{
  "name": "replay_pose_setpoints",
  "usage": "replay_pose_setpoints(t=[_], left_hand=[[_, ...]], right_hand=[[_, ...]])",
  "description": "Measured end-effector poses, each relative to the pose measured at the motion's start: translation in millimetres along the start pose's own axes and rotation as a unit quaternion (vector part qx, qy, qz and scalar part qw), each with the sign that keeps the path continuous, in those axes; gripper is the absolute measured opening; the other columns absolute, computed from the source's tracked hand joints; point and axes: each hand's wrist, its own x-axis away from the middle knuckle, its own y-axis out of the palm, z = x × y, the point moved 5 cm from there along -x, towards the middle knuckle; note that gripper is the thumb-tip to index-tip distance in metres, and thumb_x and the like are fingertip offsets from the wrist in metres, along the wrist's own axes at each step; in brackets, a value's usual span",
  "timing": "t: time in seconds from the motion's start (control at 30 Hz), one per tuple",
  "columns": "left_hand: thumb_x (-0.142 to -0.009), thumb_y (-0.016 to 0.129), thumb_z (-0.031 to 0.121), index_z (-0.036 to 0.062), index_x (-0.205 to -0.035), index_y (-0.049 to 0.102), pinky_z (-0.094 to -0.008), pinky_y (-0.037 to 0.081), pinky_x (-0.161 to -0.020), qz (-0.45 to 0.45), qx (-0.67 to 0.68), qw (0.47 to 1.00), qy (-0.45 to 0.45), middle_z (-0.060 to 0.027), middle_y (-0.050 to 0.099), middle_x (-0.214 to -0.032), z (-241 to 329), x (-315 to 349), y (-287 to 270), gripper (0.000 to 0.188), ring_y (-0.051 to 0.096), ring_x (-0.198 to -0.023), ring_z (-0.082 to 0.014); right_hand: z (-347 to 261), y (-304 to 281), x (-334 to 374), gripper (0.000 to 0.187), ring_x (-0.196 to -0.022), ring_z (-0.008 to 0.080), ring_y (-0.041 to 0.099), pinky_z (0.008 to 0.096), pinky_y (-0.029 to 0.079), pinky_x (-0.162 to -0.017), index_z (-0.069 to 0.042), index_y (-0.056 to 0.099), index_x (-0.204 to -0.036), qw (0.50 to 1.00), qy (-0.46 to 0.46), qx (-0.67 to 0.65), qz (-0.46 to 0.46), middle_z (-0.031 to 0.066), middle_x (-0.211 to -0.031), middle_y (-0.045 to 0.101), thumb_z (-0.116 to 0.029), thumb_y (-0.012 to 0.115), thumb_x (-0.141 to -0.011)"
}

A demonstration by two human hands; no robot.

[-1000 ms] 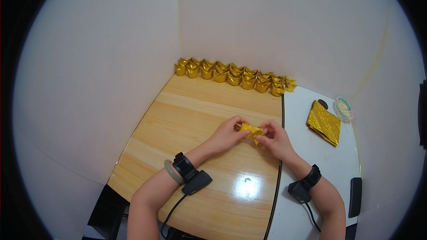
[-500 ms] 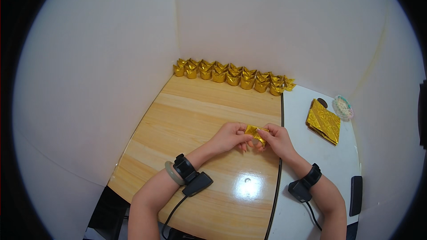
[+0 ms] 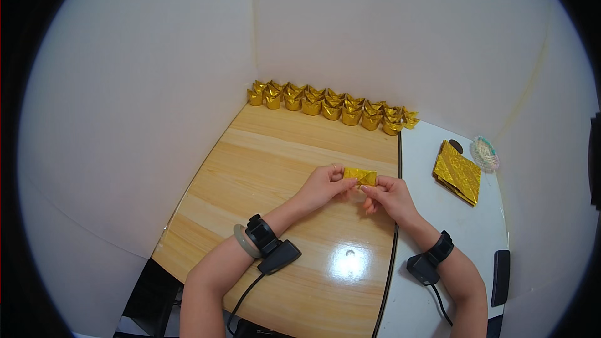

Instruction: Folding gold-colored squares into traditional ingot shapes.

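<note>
A small folded piece of gold foil paper (image 3: pixel 361 176) is pinched between my two hands, above the wooden tabletop. My left hand (image 3: pixel 325 186) grips its left end, thumb in front along the lower edge. On the other side my right hand (image 3: pixel 391 198) holds the right end and lower edge between thumb and fingers. The paper is a flat strip with crossing fold lines on the face toward me. Far back on the table stand several folded gold paper ingots (image 3: pixel 332 107), packed in rows along the wall.
At the right, a stack of gold foil paper (image 3: pixel 457 173) lies on the white surface (image 3: pixel 419 275). Behind it are a dark round disc (image 3: pixel 456 146) and a pale woven coil (image 3: pixel 484 153). A black bar-shaped object (image 3: pixel 500 278) sits by the right edge. White walls enclose the table.
Both hands have tilted the gold paper, so its creased flat face now shows as a level strip. The paper has risen slightly away from me, and the right hand's lower fingers have spread.
</note>
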Motion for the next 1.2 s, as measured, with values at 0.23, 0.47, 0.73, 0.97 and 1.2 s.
replay_pose_setpoints(t=[0.23, 0.47, 0.73, 0.97, 1.2], left_hand=[[-0.077, 0.066, 0.007, 0.0053, -0.099, 0.060, -0.0276, 0.045, -0.076, 0.069, -0.347, 0.898, 0.260, -0.0036, 0.058, -0.092, 32, 8, 0, 0.023, 0.053, -0.092, -0.0134], [-0.077, 0.066, 0.010, 0.0053, -0.089, 0.062, -0.0259, 0.043, -0.071, 0.072, -0.256, 0.953, 0.144, -0.0033, 0.057, -0.086, 25, 5, -1, 0.013, 0.054, -0.086, -0.0134], [-0.084, 0.062, 0.011, 0.0045, -0.095, 0.056, -0.0197, 0.043, -0.068, 0.005, -0.058, 0.997, 0.056, -0.0040, 0.062, -0.089, 3, -1, -3, 0.014, 0.057, -0.077, -0.0087], [-0.085, 0.062, 0.007, 0.0066, -0.105, 0.050, -0.0215, 0.047, -0.074, 0.009, 0.175, 0.984, -0.035, -0.0023, 0.062, -0.092, -1, 1, 1, 0.024, 0.059, -0.084, -0.0079], [-0.086, 0.060, 0.009, 0.0053, -0.107, 0.049, -0.0231, 0.047, -0.077, -0.027, 0.180, 0.983, -0.035, -0.0043, 0.061, -0.096, -4, 0, 5, 0.023, 0.059, -0.088, -0.0114]], right_hand=[[-6, 4, 4, 0.038, -0.052, 0.0080, 0.058, 0.0196, 0.046, -0.049, 0.000, 0.049, -0.121, 0.999, -0.019, 0.029, -0.002, 0.0036, -0.062, 0.061, -0.012, 0.060, -0.087], [-10, 4, 6, 0.053, -0.052, 0.0089, 0.058, 0.0204, 0.047, -0.049, -0.004, 0.039, -0.132, 0.997, -0.026, 0.072, 0.011, 0.0046, -0.062, 0.061, -0.009, 0.062, -0.085], [-12, -2, 7, 0.046, -0.053, 0.0083, 0.056, 0.0186, 0.043, -0.048, -0.005, 0.035, -0.134, 0.999, -0.033, 0.022, -0.002, 0.0040, -0.066, 0.061, -0.019, 0.051, -0.093], [11, 1, -5, 0.031, -0.081, 0.0091, 0.056, 0.0220, 0.044, -0.068, -0.007, 0.045, -0.123, 0.969, 0.003, -0.234, -0.075, 0.0021, -0.099, 0.057, -0.019, 0.044, -0.096], [3, 8, -1, 0.026, -0.085, 0.0092, 0.053, 0.0219, 0.042, -0.072, -0.006, 0.049, -0.116, 0.948, 0.033, -0.283, -0.139, 0.0011, -0.102, 0.056, -0.020, 0.047, -0.095]])
